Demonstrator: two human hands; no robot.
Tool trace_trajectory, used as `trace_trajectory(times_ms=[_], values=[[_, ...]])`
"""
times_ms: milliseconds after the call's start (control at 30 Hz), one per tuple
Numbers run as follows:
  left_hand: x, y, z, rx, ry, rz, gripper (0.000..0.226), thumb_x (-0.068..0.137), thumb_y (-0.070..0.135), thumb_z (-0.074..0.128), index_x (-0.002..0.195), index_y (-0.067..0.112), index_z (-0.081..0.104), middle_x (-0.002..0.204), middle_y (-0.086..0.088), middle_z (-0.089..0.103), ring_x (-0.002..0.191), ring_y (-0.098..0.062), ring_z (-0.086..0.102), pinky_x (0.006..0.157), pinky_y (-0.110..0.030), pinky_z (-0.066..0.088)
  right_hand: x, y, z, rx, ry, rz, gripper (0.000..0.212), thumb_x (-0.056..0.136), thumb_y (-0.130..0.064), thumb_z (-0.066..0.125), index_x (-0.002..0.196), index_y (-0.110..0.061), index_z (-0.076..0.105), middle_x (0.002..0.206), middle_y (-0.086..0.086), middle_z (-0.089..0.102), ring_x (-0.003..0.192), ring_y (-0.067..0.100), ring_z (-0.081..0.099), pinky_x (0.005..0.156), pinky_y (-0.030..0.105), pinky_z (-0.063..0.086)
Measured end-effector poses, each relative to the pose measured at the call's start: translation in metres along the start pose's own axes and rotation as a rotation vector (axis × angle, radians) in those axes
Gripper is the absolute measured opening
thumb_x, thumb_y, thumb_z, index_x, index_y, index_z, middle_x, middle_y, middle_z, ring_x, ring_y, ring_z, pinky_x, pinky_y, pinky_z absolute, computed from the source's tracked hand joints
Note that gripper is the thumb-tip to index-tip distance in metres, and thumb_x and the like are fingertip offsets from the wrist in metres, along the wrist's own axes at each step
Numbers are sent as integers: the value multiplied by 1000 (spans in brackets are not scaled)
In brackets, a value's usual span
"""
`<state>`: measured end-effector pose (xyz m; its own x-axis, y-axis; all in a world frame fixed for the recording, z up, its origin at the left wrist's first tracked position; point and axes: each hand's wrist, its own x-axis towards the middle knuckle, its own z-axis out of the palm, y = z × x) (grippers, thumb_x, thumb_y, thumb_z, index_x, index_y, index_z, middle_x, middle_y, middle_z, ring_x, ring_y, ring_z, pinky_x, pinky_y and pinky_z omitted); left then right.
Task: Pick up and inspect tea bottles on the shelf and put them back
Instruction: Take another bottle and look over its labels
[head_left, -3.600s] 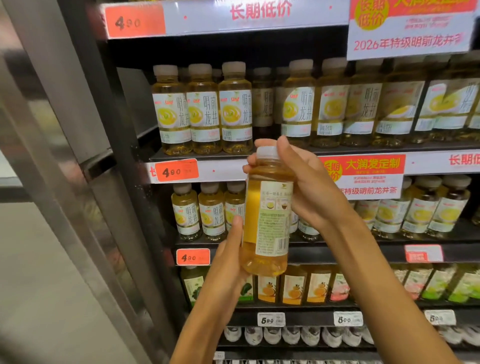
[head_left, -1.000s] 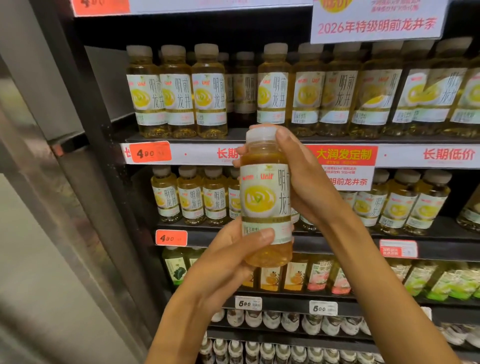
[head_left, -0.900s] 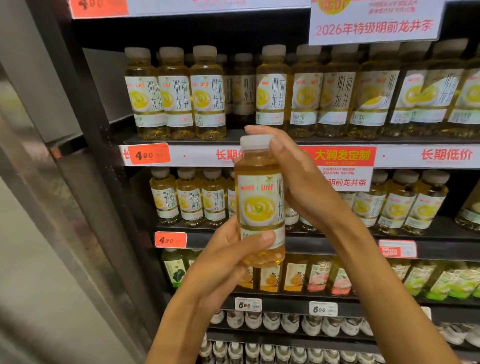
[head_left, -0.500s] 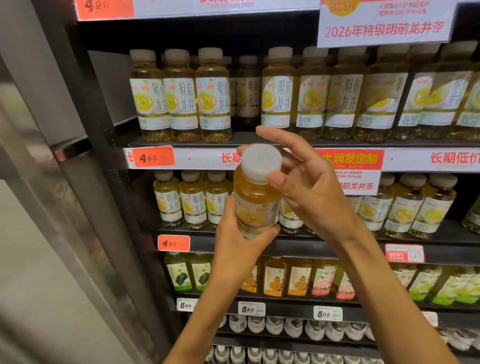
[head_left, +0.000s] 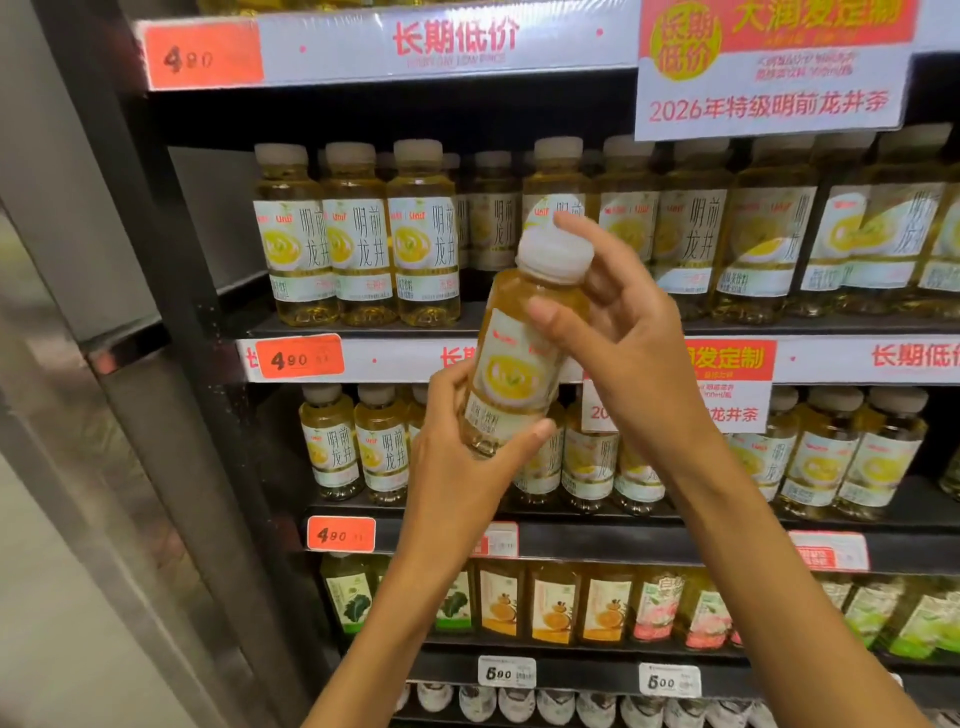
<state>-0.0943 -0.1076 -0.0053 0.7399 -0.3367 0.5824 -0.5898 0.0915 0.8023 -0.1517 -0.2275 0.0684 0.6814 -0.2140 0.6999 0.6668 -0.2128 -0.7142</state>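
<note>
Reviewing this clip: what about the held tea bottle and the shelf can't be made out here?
Head view only:
- Held tea bottle: small label print blurred; base hidden by left hand.
- Cap: seal too indistinct; right hand covers its far side.
- Its shelf slot: not identifiable.
- Bottom-row bottles: cut off by frame edge.

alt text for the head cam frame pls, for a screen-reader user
Two hands hold a tilted tea bottle of yellow liquid before a store shelf: the left hand grips its base, and the right hand holds its upper part beside the white cap. Behind stand rows of matching bottles above orange 4.90 price tags.
</note>
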Motion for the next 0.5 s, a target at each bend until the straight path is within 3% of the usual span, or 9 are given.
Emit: trace_trajectory(times_ms=[67,200,300,400,500], values=[[11,2,1,40,-7,8,58,75,51,72,124,32,48,113,17,60,105,4,58,80,-12,48,17,2,3,-4,44,-20,56,87,-13,63,138,-15,39,126,-5,58,114,2,59,91,21,50],[37,3,4,197,16,88,54,87,39,63,136,25,44,130,8,47,123,-6,44,102,-29,43,51,7,5,-96,44,-73,52,95,-10,56,142,-9,35,139,9,51,127,13,51,101,30,47],[54,5,7,133,101,79,62,87,31,67,141,21,38,132,9,48,123,4,44,102,-17,41,71,11,4,-108,53,-82,53,96,-11,55,144,-8,32,143,13,46,133,22,45,105,40,44],[66,3,9,84,164,70,59,86,24,69,137,23,39,118,27,46,109,26,41,88,3,33,86,15,6,-135,80,-111,55,94,-13,58,143,-10,33,146,14,43,134,24,43,106,43,43],[73,-1,12,121,206,64,53,85,21,70,132,21,45,116,21,51,104,20,47,86,3,34,92,21,9,-165,77,-111,55,91,-10,62,139,-8,36,141,10,45,128,17,48,103,37,45]])
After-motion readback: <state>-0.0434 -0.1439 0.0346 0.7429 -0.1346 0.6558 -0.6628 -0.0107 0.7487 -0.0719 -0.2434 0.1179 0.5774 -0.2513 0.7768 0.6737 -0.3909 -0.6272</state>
